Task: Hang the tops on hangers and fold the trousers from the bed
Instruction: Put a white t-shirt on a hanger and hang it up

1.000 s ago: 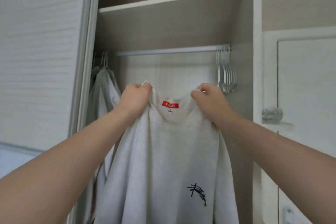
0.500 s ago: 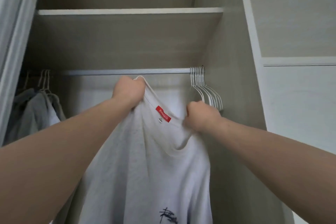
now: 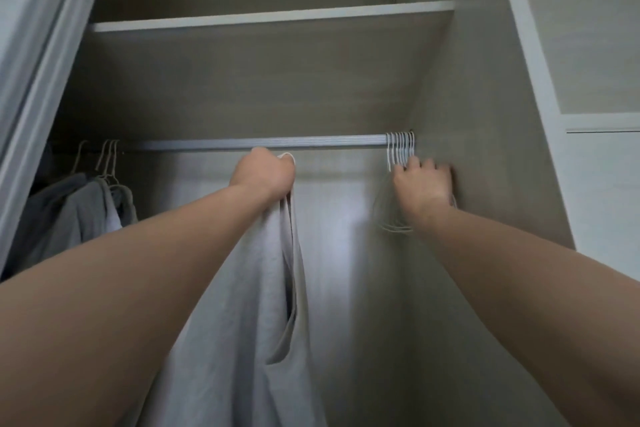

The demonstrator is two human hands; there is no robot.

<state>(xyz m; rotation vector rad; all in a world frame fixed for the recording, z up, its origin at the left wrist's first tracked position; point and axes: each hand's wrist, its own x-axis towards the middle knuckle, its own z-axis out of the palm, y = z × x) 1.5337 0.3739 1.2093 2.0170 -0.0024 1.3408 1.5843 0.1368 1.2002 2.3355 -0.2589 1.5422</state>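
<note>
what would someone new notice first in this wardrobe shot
The left hand grips a pale grey top just below the wardrobe rail, the cloth hanging down the middle of the view. The right hand is at the bunch of empty white hangers at the rail's right end; whether it grips one is blurred.

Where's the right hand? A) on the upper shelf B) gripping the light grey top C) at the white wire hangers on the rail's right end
C: the right hand is at the bunched white wire hangers on the metal rail; only the left hand grips the light grey top.
</note>
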